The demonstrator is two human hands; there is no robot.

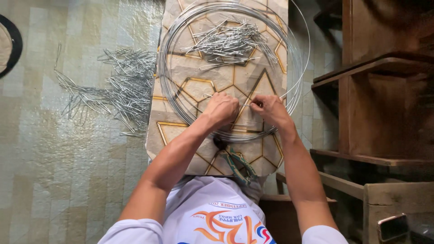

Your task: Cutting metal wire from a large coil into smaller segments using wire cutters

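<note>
- A short wire (244, 105) lies between my two hands, its long axis running left to right, level with my knuckles.
- My left hand (221, 109) is curled into a fist, pinching the wire's left part; a bent tip pokes out past it to the left.
- My right hand (270, 108) is closed on the wire's right end, fingers tucked under; the hands sit near each other but do not touch, and neither is nearer the wire.
- Both hands rest over the near arc of the coil (172, 86), a big ring of many loops of thin, shiny grey wire; I cannot tell whether the short wire is free of it.
- The coil lies flat on the counter (181, 131), which wears a glossy beige cover with gold-edged hexagons.
- Inside the coil's far side sits a pile (230, 43) of cut, bent pieces, bright and springy.
- On the floor (68, 171), to my left, spreads a larger heap (122, 88) of the same pieces, loose and tangled.
- Pliers (239, 163) with green handles lie at the counter's near edge, just beside my body, handles toward me.
</note>
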